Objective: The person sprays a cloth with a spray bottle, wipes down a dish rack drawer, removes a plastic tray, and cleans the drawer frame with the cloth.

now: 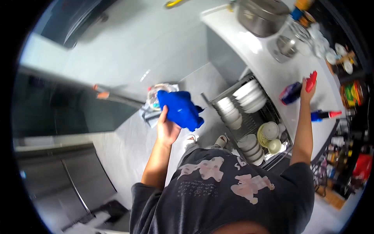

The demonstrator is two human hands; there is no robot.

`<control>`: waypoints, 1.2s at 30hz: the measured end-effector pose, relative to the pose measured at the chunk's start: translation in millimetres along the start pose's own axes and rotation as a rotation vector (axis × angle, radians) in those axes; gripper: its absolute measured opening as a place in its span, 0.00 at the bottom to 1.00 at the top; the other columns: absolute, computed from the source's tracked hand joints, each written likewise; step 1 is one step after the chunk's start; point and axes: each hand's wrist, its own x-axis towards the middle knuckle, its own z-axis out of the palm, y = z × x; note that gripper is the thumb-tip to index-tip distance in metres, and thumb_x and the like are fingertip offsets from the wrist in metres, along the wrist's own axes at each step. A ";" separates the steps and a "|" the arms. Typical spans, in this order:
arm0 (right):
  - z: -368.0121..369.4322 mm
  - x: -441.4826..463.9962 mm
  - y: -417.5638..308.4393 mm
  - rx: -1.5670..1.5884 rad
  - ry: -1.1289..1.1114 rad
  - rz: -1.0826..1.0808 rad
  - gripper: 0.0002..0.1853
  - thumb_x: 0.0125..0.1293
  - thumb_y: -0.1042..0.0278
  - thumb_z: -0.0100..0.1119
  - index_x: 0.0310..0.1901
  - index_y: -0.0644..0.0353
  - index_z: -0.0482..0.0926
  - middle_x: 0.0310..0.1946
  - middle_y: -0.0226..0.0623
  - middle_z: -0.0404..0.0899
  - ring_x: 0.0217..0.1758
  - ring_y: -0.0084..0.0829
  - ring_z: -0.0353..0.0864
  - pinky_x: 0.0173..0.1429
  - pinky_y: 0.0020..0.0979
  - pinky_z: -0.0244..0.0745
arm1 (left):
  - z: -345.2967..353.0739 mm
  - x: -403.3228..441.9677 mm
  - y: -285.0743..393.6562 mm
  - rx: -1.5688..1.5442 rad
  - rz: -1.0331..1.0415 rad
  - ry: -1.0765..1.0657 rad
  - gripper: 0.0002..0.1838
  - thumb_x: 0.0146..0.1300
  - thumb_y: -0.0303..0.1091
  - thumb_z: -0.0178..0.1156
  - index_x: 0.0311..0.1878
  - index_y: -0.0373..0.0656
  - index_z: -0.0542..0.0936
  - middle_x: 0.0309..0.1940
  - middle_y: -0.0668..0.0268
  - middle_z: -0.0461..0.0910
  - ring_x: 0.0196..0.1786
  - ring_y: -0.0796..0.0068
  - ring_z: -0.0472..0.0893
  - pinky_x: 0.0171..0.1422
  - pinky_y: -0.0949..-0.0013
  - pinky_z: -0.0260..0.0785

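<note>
My left hand is closed on a bunched blue cloth, held up above the floor. The thumb lies over the cloth's edge; the other fingers are hidden beneath it. Over the white counter, my right hand grips a spray bottle near its red trigger head. This bottle looks dark blue-purple and is a little blurred. A second spray bottle, blue with a red nozzle, is on the counter beside my right forearm.
A pulled-out drawer rack holds stacked white bowls and plates below the white counter. A large pot and a glass container stand on the counter. Beyond the cloth, a bin is on the floor. Jars line the right side.
</note>
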 end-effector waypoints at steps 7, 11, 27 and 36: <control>32.8 -84.0 -221.9 0.227 -0.739 -0.033 0.24 0.59 0.76 0.55 0.58 0.66 0.69 0.50 0.42 0.75 0.50 0.31 0.75 0.56 0.29 0.68 | -40.7 -2.0 31.4 -0.031 0.072 0.060 0.28 0.68 0.49 0.51 0.65 0.42 0.64 0.58 0.59 0.74 0.58 0.64 0.75 0.63 0.57 0.67; 88.6 -146.5 -327.8 0.483 -1.127 0.027 0.24 0.53 0.77 0.57 0.55 0.64 0.72 0.47 0.40 0.77 0.45 0.31 0.77 0.50 0.30 0.71 | -62.4 4.6 48.4 -0.047 0.075 0.048 0.27 0.68 0.48 0.51 0.64 0.42 0.64 0.57 0.60 0.74 0.56 0.65 0.77 0.61 0.59 0.69; 207.8 -240.6 -422.8 0.524 -1.401 0.063 0.16 0.48 0.68 0.60 0.41 0.60 0.75 0.30 0.41 0.77 0.33 0.41 0.77 0.39 0.35 0.70 | -123.2 1.3 87.1 -0.110 0.068 0.062 0.26 0.68 0.49 0.50 0.61 0.41 0.68 0.54 0.61 0.76 0.55 0.66 0.77 0.61 0.61 0.68; 208.3 -242.7 -431.7 0.428 -1.408 0.006 0.16 0.48 0.71 0.58 0.42 0.62 0.75 0.31 0.38 0.77 0.34 0.36 0.76 0.41 0.31 0.71 | -128.3 0.6 91.4 -0.137 0.076 0.058 0.25 0.68 0.48 0.50 0.60 0.41 0.69 0.53 0.61 0.77 0.54 0.66 0.78 0.61 0.61 0.68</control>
